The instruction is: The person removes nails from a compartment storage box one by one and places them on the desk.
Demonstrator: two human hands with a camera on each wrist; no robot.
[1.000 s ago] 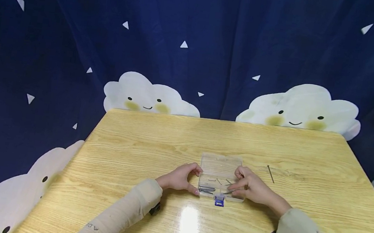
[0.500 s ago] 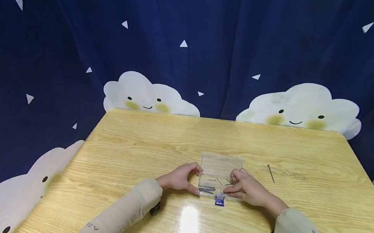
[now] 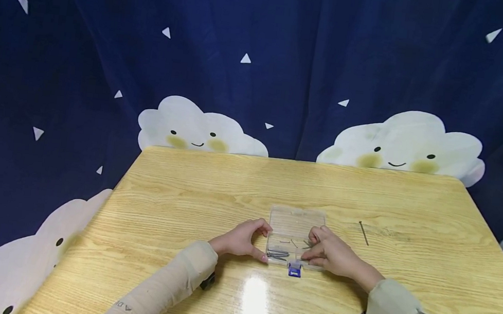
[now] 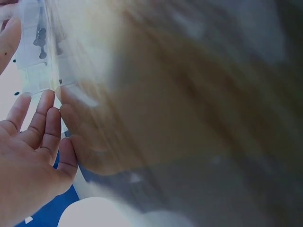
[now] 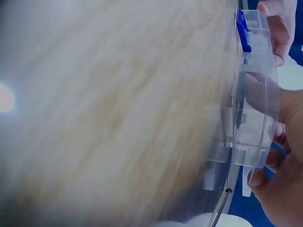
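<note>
A clear plastic compartment box [image 3: 297,223] lies on the table with its lid raised at the back and a blue latch [image 3: 294,270] at the front. My left hand [image 3: 242,238] holds its left end, thumb near the front corner and fingers near the hinge. Several long nails [image 3: 277,254] lie in the front left compartment; small nails [image 3: 286,242] are in the back ones. My right hand [image 3: 335,253] reaches into the front right compartment. Through the clear wall, the right wrist view shows my thumb beside a dark nail [image 5: 240,106]; whether it is pinched is hidden.
A single long nail [image 3: 364,233] lies on the wooden table [image 3: 192,186] to the right of the box. Behind the table hangs a dark blue curtain [image 3: 280,67] with clouds and white triangles.
My right hand has moved slightly left and lower into the front right compartment, and the nail seen at its fingertips is now hidden in the head view. My left hand stays put.
</note>
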